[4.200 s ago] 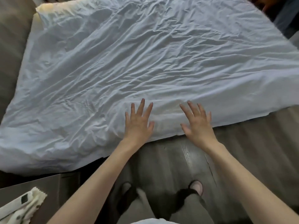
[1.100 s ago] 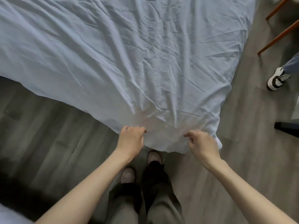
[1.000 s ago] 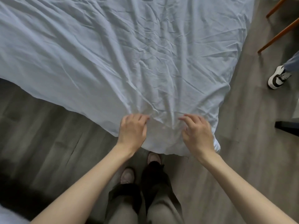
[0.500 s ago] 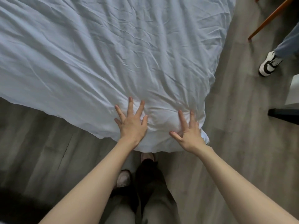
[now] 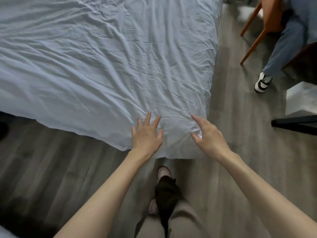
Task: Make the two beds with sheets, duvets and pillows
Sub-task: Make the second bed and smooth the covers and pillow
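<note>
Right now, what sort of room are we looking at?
Probably a bedroom: a bed covered by a wrinkled white sheet, a grey wood-plank floor around it, and a wooden chair standing alongside.

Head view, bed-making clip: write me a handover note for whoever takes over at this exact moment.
Left hand: flat, fingers spread, pressing the white sheet near its corner.
Right hand: on the same corner, fingers bent; cannot tell whether it pinches the cloth.
Done: sheet spread out, wrinkled, corner hanging towards the floor.
Left: smooth and tuck that corner. No duvet or pillows in view; the second bed is not seen.
</note>
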Demonstrator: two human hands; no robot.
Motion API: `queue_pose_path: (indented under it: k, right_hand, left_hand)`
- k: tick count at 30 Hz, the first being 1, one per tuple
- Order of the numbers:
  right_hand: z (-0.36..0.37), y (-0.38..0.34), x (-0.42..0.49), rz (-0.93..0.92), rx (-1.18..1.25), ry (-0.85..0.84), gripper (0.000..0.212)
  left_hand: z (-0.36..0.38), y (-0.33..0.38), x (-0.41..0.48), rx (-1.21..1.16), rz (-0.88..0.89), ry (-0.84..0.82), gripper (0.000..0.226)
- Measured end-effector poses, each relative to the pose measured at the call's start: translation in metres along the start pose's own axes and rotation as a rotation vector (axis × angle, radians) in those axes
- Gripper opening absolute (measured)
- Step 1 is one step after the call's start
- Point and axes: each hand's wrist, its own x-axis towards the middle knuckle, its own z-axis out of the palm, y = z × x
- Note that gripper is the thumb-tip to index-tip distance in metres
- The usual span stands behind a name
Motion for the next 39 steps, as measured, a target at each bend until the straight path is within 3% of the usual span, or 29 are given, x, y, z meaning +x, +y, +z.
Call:
queue_pose_path:
  k: [10,21,28,39]
  right_hand:
    - [-0.121,-0.057,-0.088,-0.088,-0.083,0.186,0.065]
    - [-0.254,0.013,-0.071,-0.153,-0.135,0.272,0.066]
    - [-0.344,0.069,-0.044,-0.244,-0.146,0.211,0.066]
    - [-0.387,0.052,0.105,-0.467,-0.133,0.084,0.066]
  left_hand:
    - [-0.107,0.071,-0.078,0.105,0.207,0.244,0.059]
    - [-0.142,0.211,-0.059,0.119,0.26,0.389,0.062]
    - [-0.138,0.312,-0.033,0.048,0.161,0.434,0.062]
    - [-0.171,0.319,0.052,-0.003,-0.061,0.477,0.061]
